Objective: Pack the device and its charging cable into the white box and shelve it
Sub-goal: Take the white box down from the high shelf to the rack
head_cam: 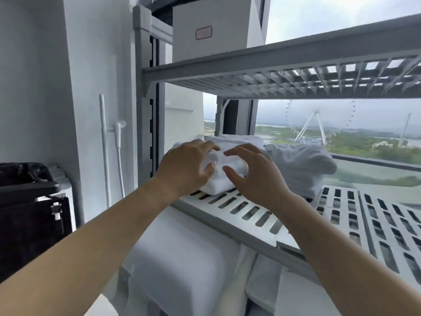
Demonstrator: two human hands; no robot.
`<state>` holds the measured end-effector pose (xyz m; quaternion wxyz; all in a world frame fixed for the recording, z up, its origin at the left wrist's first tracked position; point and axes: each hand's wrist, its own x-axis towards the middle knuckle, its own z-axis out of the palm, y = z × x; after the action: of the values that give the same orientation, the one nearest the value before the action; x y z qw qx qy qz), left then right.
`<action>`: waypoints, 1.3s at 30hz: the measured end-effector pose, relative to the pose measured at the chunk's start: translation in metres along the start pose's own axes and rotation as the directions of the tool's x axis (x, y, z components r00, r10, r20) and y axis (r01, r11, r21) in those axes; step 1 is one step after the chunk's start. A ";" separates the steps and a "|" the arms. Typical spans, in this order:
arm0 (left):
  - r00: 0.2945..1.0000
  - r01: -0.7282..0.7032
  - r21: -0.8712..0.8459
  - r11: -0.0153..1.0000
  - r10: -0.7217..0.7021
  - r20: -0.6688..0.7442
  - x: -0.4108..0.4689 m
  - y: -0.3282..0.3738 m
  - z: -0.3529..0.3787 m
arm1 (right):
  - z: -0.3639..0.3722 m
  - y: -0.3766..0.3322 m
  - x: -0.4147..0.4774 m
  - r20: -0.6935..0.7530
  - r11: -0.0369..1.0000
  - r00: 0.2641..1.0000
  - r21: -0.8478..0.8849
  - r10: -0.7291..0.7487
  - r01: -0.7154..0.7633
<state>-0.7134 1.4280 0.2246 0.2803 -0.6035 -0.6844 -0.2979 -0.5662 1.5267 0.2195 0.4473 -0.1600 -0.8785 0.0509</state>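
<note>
Both my arms reach forward to the slotted shelf (pixel 262 215). My left hand (pixel 186 165) lies with its fingers curled on the small white box (pixel 218 181). My right hand (pixel 252 176), at 3 o'clock of the box, hovers open with fingers spread. Folded towels (pixel 303 165) lie beside it.

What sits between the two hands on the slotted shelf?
In the head view, a small white box sits between the left hand and right hand on the shelf.
</note>
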 end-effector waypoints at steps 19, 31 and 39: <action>0.977 -0.181 0.061 0.982 0.186 -0.101 0.030 -0.160 -0.071 | 0.087 -0.093 0.113 -0.204 0.991 0.978 -0.136 -0.040 0.012; 0.940 -0.261 0.014 0.965 0.257 -0.223 0.085 -0.160 -0.076 | 0.061 -0.089 0.153 -0.242 0.976 0.968 -0.217 -0.066 0.012; 0.914 -0.295 0.013 0.955 0.286 -0.289 0.130 -0.151 -0.072 | 0.035 -0.075 0.184 -0.298 0.965 0.944 -0.253 -0.143 0.067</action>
<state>-0.8766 1.4457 0.3593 0.4086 -0.6529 -0.5345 -0.3479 -0.7125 1.5183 0.3580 0.5605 -0.1715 -0.8033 -0.1055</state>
